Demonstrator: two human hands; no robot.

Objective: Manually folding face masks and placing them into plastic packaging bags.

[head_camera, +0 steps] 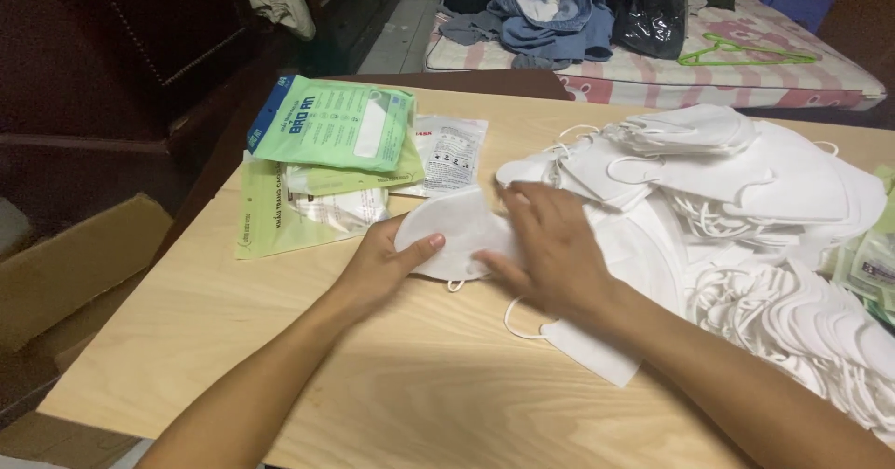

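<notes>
Pale wooden table (392, 376) with masks and packets

A big heap of white masks (764, 208) covers the table's right half, ear loops trailing. At the back left lie green packets (331, 124), stacked and overlapping, with a clear-white packet (452, 152) just beside them. One mask (457, 231) lies near the middle, and another (587, 343) sits nearer the front edge.
</notes>
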